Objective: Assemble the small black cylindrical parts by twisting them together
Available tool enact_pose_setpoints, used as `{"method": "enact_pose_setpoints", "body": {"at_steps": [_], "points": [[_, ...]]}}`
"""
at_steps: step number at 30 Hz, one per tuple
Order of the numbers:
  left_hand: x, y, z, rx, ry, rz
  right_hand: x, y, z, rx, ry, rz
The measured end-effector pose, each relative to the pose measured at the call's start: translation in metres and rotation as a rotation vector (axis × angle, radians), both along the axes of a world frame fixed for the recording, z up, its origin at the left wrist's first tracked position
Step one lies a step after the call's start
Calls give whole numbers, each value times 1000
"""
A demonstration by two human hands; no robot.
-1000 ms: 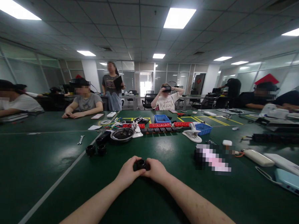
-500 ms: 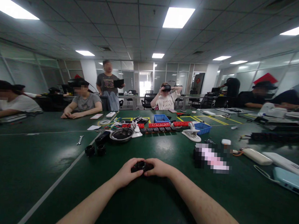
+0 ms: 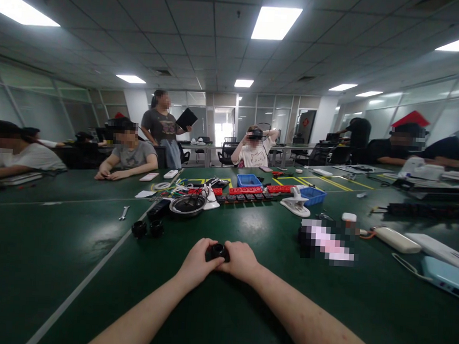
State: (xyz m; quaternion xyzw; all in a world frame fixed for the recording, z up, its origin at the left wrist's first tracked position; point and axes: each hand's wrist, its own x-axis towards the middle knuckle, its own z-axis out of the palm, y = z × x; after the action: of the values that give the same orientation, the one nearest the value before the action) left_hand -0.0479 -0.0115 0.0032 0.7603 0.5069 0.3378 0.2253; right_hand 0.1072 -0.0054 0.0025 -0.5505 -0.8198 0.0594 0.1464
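Note:
A small black round part point(image 3: 218, 251) with a dark ring-shaped top sits between my hands, low over the green table; its exact kind is not clear. My left hand point(image 3: 198, 262) wraps its left side, with the thumb along the near edge. From the other side, my right hand point(image 3: 242, 260) curls around it, the thumb close to the left thumb. The fingers partly cover the part, and its underside is hidden. Two similar black round pieces point(image 3: 139, 229) stand off to the left, close to a wrench point(image 3: 123, 213).
Beyond my hands lie a round black dish with a silvery rim point(image 3: 186, 204), a white clamp stand point(image 3: 295, 201), red blocks point(image 3: 245, 190) and blue bins point(image 3: 249, 180). Power banks point(image 3: 398, 240) and a pixelated item point(image 3: 329, 242) are at right. Several people sit around the table.
My right hand has shifted left, closer around the black part, whose round top now faces me more. Across the room, the standing person has turned and raised a dark folder-like item.

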Motion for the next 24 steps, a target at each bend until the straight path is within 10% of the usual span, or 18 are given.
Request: {"method": "enact_pose_setpoints", "body": {"at_steps": [11, 18, 24], "points": [[-9, 2, 5, -20, -26, -207, 21, 16, 3, -425, 392, 286], [-6, 3, -3, 20, -33, -89, 1, 4, -7, -50, 131, 9], [-13, 4, 1, 20, -21, -205, 11, 5, 3, -143, 219, 223]]}}
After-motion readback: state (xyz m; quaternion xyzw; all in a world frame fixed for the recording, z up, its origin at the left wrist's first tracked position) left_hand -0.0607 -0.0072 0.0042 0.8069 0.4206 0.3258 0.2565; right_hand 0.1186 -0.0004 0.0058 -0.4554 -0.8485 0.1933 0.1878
